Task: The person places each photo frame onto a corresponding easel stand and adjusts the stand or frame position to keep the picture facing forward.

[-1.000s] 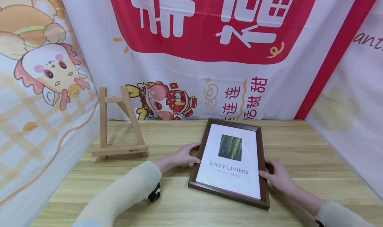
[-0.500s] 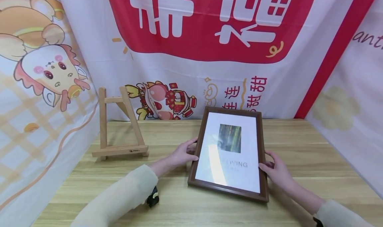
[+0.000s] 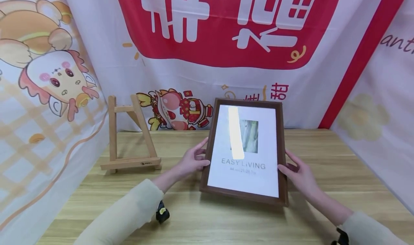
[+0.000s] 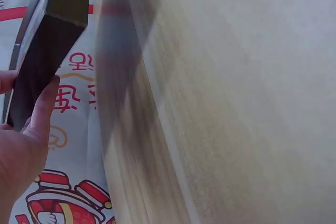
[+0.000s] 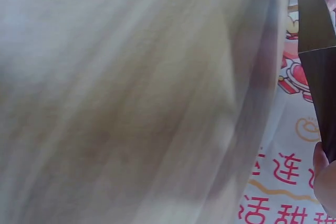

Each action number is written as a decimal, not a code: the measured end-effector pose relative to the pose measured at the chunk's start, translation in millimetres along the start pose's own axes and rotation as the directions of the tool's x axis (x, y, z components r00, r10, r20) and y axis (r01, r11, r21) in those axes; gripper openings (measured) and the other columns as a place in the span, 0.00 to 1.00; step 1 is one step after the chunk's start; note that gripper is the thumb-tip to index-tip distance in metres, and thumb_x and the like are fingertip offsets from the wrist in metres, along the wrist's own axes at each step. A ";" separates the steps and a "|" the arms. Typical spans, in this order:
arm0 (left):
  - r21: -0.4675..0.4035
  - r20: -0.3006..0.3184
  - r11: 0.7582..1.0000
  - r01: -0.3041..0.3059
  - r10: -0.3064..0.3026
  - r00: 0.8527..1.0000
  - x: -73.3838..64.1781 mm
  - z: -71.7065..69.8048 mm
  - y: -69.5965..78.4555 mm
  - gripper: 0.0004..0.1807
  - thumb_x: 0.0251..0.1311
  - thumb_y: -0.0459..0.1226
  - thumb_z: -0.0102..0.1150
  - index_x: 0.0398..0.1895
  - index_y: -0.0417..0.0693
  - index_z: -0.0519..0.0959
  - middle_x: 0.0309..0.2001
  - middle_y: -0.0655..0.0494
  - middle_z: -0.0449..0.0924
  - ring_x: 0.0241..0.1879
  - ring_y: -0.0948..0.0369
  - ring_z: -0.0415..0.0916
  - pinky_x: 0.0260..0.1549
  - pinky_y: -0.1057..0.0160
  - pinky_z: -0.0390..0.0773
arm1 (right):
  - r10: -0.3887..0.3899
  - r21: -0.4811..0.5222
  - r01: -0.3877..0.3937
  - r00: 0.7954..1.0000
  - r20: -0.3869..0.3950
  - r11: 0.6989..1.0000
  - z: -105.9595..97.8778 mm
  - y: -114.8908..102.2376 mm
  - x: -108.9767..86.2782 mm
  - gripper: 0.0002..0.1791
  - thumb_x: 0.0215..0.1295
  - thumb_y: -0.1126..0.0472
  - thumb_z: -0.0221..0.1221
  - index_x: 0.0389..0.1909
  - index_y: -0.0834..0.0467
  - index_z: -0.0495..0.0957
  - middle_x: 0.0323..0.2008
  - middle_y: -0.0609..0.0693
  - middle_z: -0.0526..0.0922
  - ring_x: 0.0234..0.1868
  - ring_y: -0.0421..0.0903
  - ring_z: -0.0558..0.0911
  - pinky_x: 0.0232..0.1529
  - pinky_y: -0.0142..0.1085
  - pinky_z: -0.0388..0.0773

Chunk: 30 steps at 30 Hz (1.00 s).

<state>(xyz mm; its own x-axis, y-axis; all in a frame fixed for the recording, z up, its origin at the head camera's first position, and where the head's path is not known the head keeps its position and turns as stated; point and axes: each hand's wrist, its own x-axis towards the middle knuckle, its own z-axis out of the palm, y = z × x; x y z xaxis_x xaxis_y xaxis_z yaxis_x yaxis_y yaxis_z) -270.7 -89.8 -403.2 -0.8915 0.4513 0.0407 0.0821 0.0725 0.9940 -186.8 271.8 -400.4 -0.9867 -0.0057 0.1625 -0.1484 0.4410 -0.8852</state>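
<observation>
While the left hand (image 3: 190, 161) and right hand (image 3: 302, 175) face inward, their fingers (image 3: 202, 143) grip the tilted frame (image 3: 244, 173).

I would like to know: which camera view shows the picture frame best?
The head view, because the picture frame shows almost its whole front there, despite a bright reflection. The left wrist view shows mainly a corner of its dark sides, at upper left; the right wrist view, likewise a corner, cut by the right border.

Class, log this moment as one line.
left hand: grips picture frame; right hand: grips opposite side; frame: above table; easel: on table
</observation>
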 end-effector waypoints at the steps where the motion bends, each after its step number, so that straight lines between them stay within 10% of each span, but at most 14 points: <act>1: 0.008 -0.008 1.000 -0.010 0.010 1.000 -1.0 -0.6 0.4 0.49 0.58 0.19 0.56 0.78 0.59 0.49 0.62 0.36 0.69 0.51 0.47 0.77 0.40 0.55 0.84 | -0.008 -0.003 0.008 1.000 -0.003 1.000 0.0 -1.6 0.3 0.41 0.69 0.55 0.59 0.76 0.58 0.50 0.72 0.66 0.55 0.62 0.65 0.70 0.51 0.37 0.77; 18: 0.133 -0.153 0.975 -0.178 0.198 0.968 -36.9 -24.7 8.9 0.48 0.60 0.20 0.56 0.77 0.64 0.51 0.67 0.38 0.63 0.46 0.44 0.78 0.37 0.56 0.84 | -0.131 0.081 0.133 0.991 -0.026 0.988 27.4 -25.6 16.0 0.38 0.69 0.60 0.59 0.76 0.48 0.53 0.66 0.66 0.67 0.58 0.62 0.75 0.47 0.33 0.80; 30: 0.351 -0.205 0.883 -0.311 0.397 0.895 -77.2 -65.7 18.5 0.48 0.59 0.20 0.57 0.78 0.60 0.49 0.73 0.42 0.53 0.57 0.42 0.71 0.45 0.64 0.81 | -0.290 0.263 0.291 0.956 -0.044 0.920 71.8 -57.7 35.5 0.38 0.64 0.75 0.58 0.74 0.59 0.57 0.59 0.70 0.72 0.51 0.61 0.79 0.47 0.30 0.79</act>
<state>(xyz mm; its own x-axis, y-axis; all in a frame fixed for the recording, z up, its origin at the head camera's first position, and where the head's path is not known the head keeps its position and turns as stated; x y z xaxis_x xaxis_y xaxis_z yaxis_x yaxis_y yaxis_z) -229.6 -181.7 -381.3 -0.8563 0.2505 0.4517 0.5065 0.2361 0.8293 -218.1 181.7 -374.8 -0.8972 -0.0939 0.4315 -0.4414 0.1676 -0.8815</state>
